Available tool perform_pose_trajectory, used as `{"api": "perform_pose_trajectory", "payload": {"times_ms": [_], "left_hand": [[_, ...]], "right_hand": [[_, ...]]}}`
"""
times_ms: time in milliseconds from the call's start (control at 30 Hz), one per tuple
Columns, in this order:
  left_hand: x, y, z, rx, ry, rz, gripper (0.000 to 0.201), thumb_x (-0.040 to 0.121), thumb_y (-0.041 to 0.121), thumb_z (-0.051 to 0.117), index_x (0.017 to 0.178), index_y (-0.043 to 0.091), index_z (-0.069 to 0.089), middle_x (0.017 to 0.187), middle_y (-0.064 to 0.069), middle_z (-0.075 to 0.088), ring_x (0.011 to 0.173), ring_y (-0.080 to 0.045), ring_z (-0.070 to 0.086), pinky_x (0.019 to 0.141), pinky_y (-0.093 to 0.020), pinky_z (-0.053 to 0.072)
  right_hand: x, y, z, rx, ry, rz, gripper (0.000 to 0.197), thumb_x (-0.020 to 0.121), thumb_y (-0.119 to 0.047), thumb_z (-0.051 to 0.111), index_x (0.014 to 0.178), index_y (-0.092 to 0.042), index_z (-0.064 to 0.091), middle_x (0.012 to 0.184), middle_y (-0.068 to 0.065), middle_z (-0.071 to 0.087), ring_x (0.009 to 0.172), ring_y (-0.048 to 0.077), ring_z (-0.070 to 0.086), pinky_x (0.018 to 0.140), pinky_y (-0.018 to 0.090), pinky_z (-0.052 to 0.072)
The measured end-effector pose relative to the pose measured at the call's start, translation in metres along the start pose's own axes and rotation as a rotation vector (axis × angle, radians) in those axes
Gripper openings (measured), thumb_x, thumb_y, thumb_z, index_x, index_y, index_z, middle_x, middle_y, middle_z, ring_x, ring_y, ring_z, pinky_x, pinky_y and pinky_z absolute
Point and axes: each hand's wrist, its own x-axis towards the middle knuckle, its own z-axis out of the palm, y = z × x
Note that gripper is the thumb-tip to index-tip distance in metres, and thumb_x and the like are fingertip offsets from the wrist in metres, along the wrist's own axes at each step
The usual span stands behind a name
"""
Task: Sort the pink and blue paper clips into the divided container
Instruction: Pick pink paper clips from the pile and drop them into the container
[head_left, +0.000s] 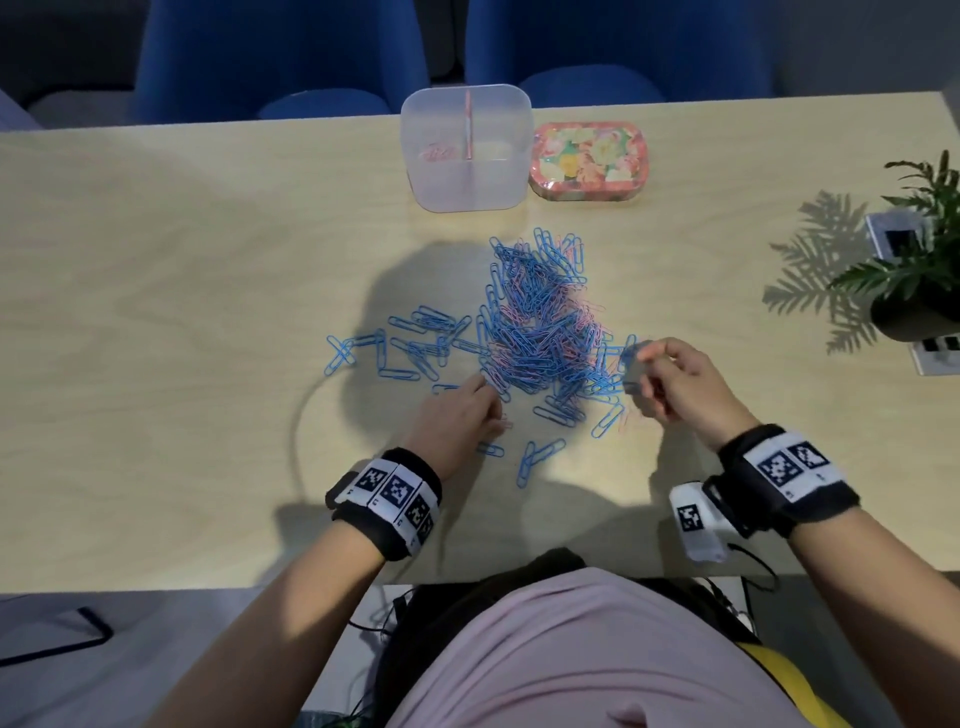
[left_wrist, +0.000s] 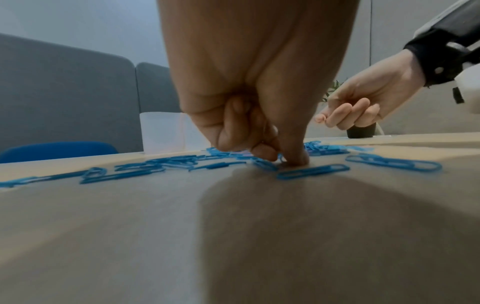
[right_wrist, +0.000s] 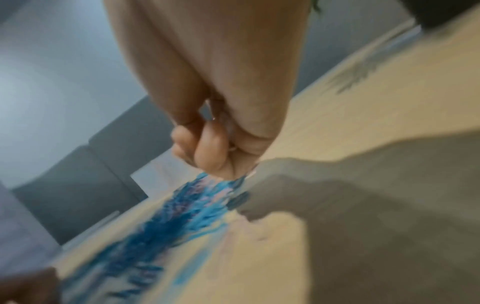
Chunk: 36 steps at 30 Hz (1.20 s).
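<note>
While the left hand (head_left: 460, 415) reaches down at the near left edge of the clip pile (head_left: 540, 327), its fingers are curled, and in the left wrist view the thumb tip presses the worktop (head_left: 182, 291) among blue clips (left_wrist: 313, 171); something thin seems tucked inside the curled fingers (left_wrist: 233, 131), but what it is I cannot tell. The right hand (head_left: 680, 384) hangs above the pile's right edge, fingers curled in, thumb and forefinger pinched together near a blue clip. The right wrist view is blurred, so whether that hand grips a clip I cannot tell.

Most clips lie in one heap at mid-worktop, blue over pink, with loose blue ones spread to the left and a few near the body. A couple of pink ones (head_left: 626, 422) lie just under the right hand.

At the far edge stands the clear container (head_left: 514, 171), split by an upright divider (head_left: 469, 124). A few pink clips (head_left: 439, 152) sit in its left compartment; the right one looks bare, though the wall is hazy. Just right of it, touching or nearly so, lies a floral tin (head_left: 589, 158). A potted plant (head_left: 919, 275) stands at the right edge. Blue chairs (head_left: 280, 57) stand behind the worktop. Both wrists carry black bands with printed markers (head_left: 395, 491).
</note>
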Motion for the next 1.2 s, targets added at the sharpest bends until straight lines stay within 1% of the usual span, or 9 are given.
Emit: {"api": "perform_pose_trajectory", "payload": {"times_ms": [67, 133, 233, 300, 533, 733, 867, 1033, 1200], "left_hand": [[0.0, -0.002, 0.002, -0.07, 0.02, 0.0, 0.023, 0.092, 0.033, 0.05, 0.098, 0.012, 0.054, 0.105, -0.004, 0.057, 0.089, -0.026, 0.06, 0.073, -0.037, 0.043], [0.0, -0.004, 0.002, -0.154, 0.048, -0.01, 0.023, 0.093, 0.03, 0.05, 0.106, 0.012, 0.054, 0.108, -0.004, 0.059, 0.095, -0.025, 0.059, 0.079, -0.038, 0.045], [0.004, -0.004, -0.003, -0.196, 0.09, -0.011, 0.025, 0.095, 0.025, 0.048, 0.112, 0.011, 0.058, 0.109, -0.01, 0.057, 0.098, -0.026, 0.058, 0.081, -0.038, 0.044], [0.008, -0.003, -0.008, -0.195, 0.093, -0.014, 0.023, 0.095, 0.022, 0.046, 0.106, 0.009, 0.062, 0.104, -0.013, 0.055, 0.094, -0.028, 0.056, 0.079, -0.037, 0.042], [0.005, -0.004, -0.022, -0.354, 0.146, -0.086, 0.016, 0.094, 0.015, 0.04, 0.087, 0.008, 0.052, 0.071, 0.001, 0.049, 0.068, -0.021, 0.045, 0.058, -0.03, 0.031], [0.002, -0.012, -0.008, -0.101, 0.039, -0.03, 0.026, 0.088, 0.038, 0.055, 0.094, 0.013, 0.054, 0.094, -0.002, 0.059, 0.087, -0.02, 0.054, 0.073, -0.031, 0.04], [0.007, -0.002, -0.004, 0.024, -0.023, 0.016, 0.021, 0.089, 0.028, 0.054, 0.102, 0.011, 0.057, 0.108, -0.007, 0.059, 0.104, -0.024, 0.055, 0.081, -0.036, 0.043], [0.011, 0.001, -0.006, 0.084, -0.088, 0.015, 0.024, 0.094, 0.028, 0.047, 0.106, 0.008, 0.055, 0.114, -0.009, 0.057, 0.108, -0.026, 0.055, 0.088, -0.039, 0.044], [0.006, -0.001, -0.005, 0.0, -0.082, -0.016, 0.022, 0.095, 0.028, 0.044, 0.101, 0.009, 0.052, 0.108, -0.01, 0.056, 0.101, -0.028, 0.056, 0.084, -0.039, 0.044]], "right_hand": [[-0.007, 0.002, -0.012, -0.256, 0.054, -0.055, 0.037, 0.092, 0.007, 0.033, 0.066, -0.016, 0.049, 0.04, -0.007, 0.049, 0.031, 0.001, 0.038, 0.035, 0.012, 0.029], [-0.011, 0.003, -0.02, -0.639, 0.058, -0.104, 0.031, 0.089, -0.008, 0.048, 0.06, -0.019, 0.05, 0.045, -0.009, 0.052, 0.047, 0.001, 0.048, 0.051, 0.017, 0.036], [-0.018, 0.008, -0.022, -1.096, 0.048, -0.057, 0.035, 0.075, -0.047, 0.067, 0.064, -0.02, 0.048, 0.067, -0.005, 0.062, 0.073, 0.024, 0.058, 0.066, 0.03, 0.041], [-0.021, 0.012, -0.012, -1.187, 0.081, -0.052, 0.042, 0.069, -0.056, 0.069, 0.066, -0.02, 0.048, 0.078, 0.001, 0.067, 0.081, 0.027, 0.061, 0.066, 0.031, 0.039], [-0.023, 0.015, 0.015, -1.064, 0.094, 0.079, 0.01, 0.077, -0.021, 0.064, 0.07, -0.017, 0.059, 0.08, 0.008, 0.062, 0.089, 0.032, 0.063, 0.067, 0.028, 0.039], [-0.014, 0.019, 0.015, -1.01, -0.015, 0.126, 0.024, 0.076, -0.022, 0.064, 0.059, -0.013, 0.052, 0.065, 0.005, 0.053, 0.071, 0.028, 0.053, 0.061, 0.027, 0.033], [-0.011, 0.006, 0.008, -0.974, -0.061, 0.079, 0.033, 0.08, -0.027, 0.064, 0.057, -0.012, 0.045, 0.058, 0.004, 0.047, 0.067, 0.026, 0.048, 0.062, 0.028, 0.033], [0.018, -0.07, 0.036, -0.412, -0.123, -0.102, 0.035, 0.089, -0.016, 0.05, 0.055, -0.01, 0.047, 0.05, 0.009, 0.044, 0.032, 0.004, 0.035, 0.037, 0.015, 0.029], [0.066, -0.156, 0.093, -0.207, -0.18, -0.232, 0.03, 0.082, 0.0, 0.047, 0.054, -0.009, 0.052, 0.063, 0.01, 0.061, 0.036, 0.006, 0.045, 0.037, 0.018, 0.032]]}}
